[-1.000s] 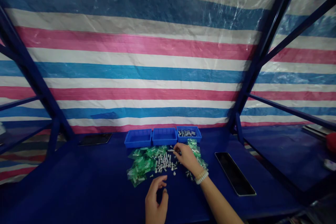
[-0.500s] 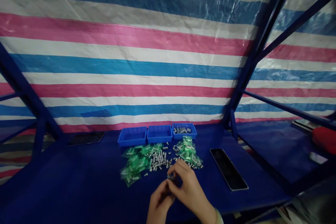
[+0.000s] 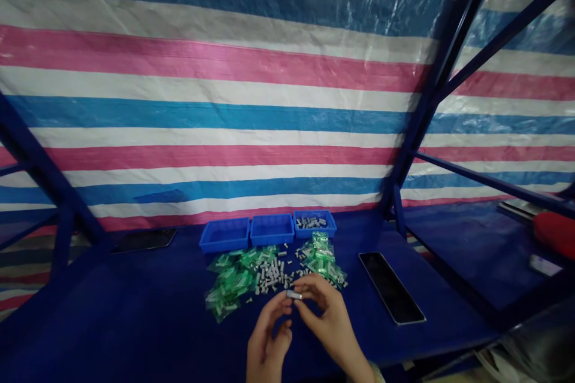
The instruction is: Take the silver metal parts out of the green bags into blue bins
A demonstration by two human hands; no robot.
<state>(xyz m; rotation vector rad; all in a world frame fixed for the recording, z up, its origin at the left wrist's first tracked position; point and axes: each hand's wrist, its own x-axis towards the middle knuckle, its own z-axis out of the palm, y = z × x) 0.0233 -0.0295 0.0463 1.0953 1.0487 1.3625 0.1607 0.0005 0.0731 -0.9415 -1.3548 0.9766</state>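
A small silvery metal piece (image 3: 294, 295) lies level between my two hands, above the front of the blue table. My right hand (image 3: 324, 311) pinches its right end between thumb and fingers. The fingertips of my left hand (image 3: 271, 332) touch its left end, with the thumb lower and apart. Just beyond are loose metal pieces (image 3: 271, 275) in a heap, with green plastic packets (image 3: 231, 281) to the left and more green packets (image 3: 321, 251) to the right.
Behind the heap stand three blue trays: a left one (image 3: 224, 234), a middle one (image 3: 272, 230), and a right one (image 3: 333, 225) holding metal pieces. A phone (image 3: 392, 287) lies at right, a dark flat device (image 3: 144, 240) at far left. Blue metal posts (image 3: 415, 125) flank the table.
My hands have moved slightly apart, and the left thumb has dropped away from the fingertips. The metal piece, mostly hidden before, now shows between them.
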